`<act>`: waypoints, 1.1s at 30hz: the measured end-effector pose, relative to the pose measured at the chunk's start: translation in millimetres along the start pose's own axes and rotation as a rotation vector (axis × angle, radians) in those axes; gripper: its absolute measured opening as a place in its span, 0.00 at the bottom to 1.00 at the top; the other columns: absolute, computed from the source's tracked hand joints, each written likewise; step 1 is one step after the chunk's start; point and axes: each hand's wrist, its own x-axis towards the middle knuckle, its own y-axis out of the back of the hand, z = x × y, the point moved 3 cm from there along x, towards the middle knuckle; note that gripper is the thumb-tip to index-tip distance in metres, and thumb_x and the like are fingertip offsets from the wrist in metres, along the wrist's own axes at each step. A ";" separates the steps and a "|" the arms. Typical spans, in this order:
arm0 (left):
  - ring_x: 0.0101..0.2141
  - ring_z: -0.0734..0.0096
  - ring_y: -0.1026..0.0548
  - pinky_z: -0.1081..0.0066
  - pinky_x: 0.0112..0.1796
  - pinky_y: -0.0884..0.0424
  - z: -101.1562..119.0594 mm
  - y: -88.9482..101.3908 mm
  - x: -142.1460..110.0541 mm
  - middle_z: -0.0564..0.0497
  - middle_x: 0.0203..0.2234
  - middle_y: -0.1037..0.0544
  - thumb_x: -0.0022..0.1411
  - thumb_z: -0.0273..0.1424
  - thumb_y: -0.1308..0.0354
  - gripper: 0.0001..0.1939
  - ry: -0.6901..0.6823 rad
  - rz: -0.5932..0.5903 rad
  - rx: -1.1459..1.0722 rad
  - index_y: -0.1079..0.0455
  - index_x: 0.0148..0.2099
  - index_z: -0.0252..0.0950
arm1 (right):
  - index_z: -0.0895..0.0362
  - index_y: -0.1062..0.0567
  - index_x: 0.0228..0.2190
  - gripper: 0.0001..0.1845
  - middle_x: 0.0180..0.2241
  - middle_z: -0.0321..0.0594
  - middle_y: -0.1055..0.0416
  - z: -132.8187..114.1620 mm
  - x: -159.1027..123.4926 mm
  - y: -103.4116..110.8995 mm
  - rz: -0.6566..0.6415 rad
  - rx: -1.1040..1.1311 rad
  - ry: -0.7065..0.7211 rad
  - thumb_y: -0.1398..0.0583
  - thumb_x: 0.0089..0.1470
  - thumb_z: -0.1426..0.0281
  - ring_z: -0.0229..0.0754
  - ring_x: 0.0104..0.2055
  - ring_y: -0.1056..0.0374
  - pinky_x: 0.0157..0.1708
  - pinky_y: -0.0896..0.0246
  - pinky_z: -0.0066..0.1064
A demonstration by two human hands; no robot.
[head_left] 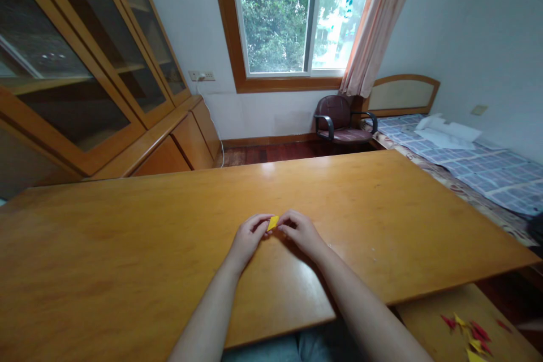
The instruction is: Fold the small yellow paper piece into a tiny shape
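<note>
Yellow piece [273, 223] pinched in L hand [248, 237] and R hand [302, 233] fingertips — poss. being creased, detail small; steady hold req'd.

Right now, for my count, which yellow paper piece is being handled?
The small slanted yellow piece between the left hand and right hand; the other yellow pieces lie among red ones at lower right.

Maroon armchair [338, 116] beside a bed [479, 153], below a window [275, 17].
</note>
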 end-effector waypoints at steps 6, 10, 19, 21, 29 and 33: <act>0.39 0.62 0.22 0.65 0.43 0.26 4.5 -0.2 0.1 0.46 0.38 0.19 0.56 0.37 0.37 0.13 -0.069 0.033 0.128 0.21 0.41 0.36 | 0.56 0.22 0.30 0.05 0.32 0.38 0.24 -3.2 -0.2 1.3 -0.004 -0.039 0.040 0.39 0.53 0.76 0.40 0.36 0.30 0.40 0.37 0.32; 0.38 0.62 0.22 0.65 0.41 0.26 -0.3 0.3 0.6 0.45 0.38 0.18 0.56 0.37 0.37 0.15 -0.054 0.025 0.115 0.21 0.44 0.36 | 0.56 0.22 0.30 0.06 0.32 0.38 0.24 -3.9 -0.3 1.0 -0.012 -0.031 0.035 0.38 0.52 0.77 0.40 0.36 0.29 0.40 0.37 0.32; 0.31 0.63 0.20 0.66 0.36 0.24 -6.8 -1.2 0.2 0.43 0.37 0.18 0.58 0.39 0.38 0.17 -0.017 0.035 0.081 0.21 0.46 0.34 | 0.56 0.22 0.29 0.07 0.31 0.38 0.24 -4.6 0.0 -0.3 -0.004 -0.047 0.031 0.39 0.51 0.78 0.39 0.35 0.30 0.39 0.37 0.31; 0.30 0.63 0.20 0.66 0.34 0.24 -5.2 -1.2 0.2 0.44 0.34 0.17 0.59 0.40 0.39 0.18 0.016 0.042 0.051 0.21 0.46 0.34 | 0.56 0.22 0.29 0.06 0.31 0.38 0.24 -3.9 0.1 -0.2 0.004 -0.051 0.029 0.39 0.52 0.78 0.39 0.35 0.30 0.38 0.37 0.31; 0.29 0.65 0.21 0.68 0.34 0.25 -0.1 1.9 1.7 0.47 0.29 0.18 0.57 0.42 0.39 0.20 0.094 0.037 -0.041 0.22 0.46 0.33 | 0.56 0.22 0.30 0.01 0.30 0.37 0.26 -3.8 -1.2 -1.3 0.007 -0.036 0.021 0.36 0.52 0.73 0.38 0.32 0.32 0.34 0.38 0.30; 0.30 0.65 0.21 0.67 0.35 0.25 0.2 2.6 2.2 0.48 0.30 0.18 0.56 0.42 0.38 0.19 0.084 0.062 -0.044 0.22 0.44 0.34 | 0.56 0.22 0.29 0.06 0.30 0.37 0.26 -7.1 -1.8 -1.5 -0.025 -0.033 0.053 0.36 0.55 0.67 0.38 0.32 0.33 0.34 0.39 0.29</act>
